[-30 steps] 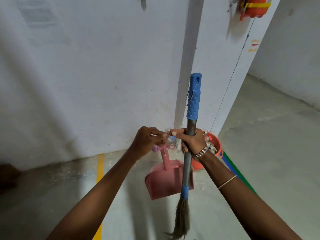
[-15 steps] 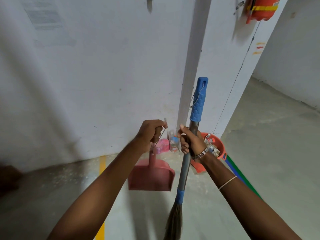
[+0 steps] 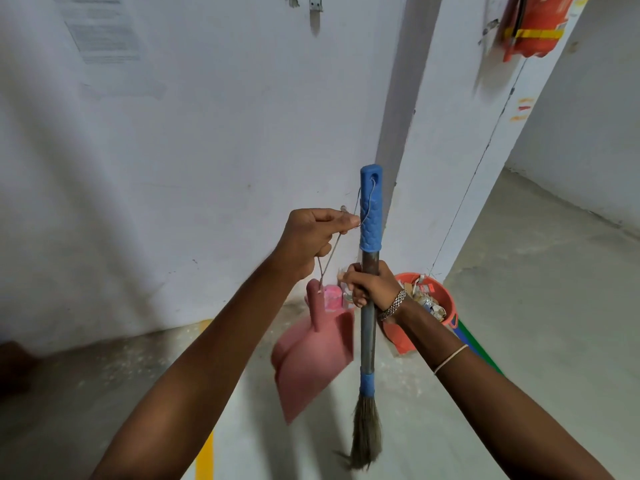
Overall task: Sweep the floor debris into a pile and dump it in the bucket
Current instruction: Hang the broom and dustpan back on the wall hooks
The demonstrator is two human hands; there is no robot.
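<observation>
Right in front of the person, above the floor (image 3: 519, 323), the broom (image 3: 367, 327) is standing straight up and down. Its brush end is pointing down, close to the floor, and its blue grip (image 3: 371, 209) is pointing up. The right hand (image 3: 372, 287) is wrapping its fingers tight round the grey stick, just under the blue grip. The left hand (image 3: 311, 237) is sitting higher, just beside the blue grip. Its fingers are curling in and pinching a thin string (image 3: 330, 258). The pink dustpan (image 3: 311, 365) is hanging from that string, under the left hand and just beside the stick. Another thin loop is running from the hole at the top of the broom to the left fingertips. I cannot tell if they are holding it too.

The orange bucket (image 3: 446, 301) is sitting on the floor at the foot of the wall (image 3: 207, 150), behind the right hand. It is holding scraps. Small white bits (image 3: 131, 355) are lying along the edge of the floor by the wall, off to the left. So the right hand is nearer the bucket, and the bits are lying on the left hand's side. I think the broom is going to need to tip down and reach left to sweep them.
</observation>
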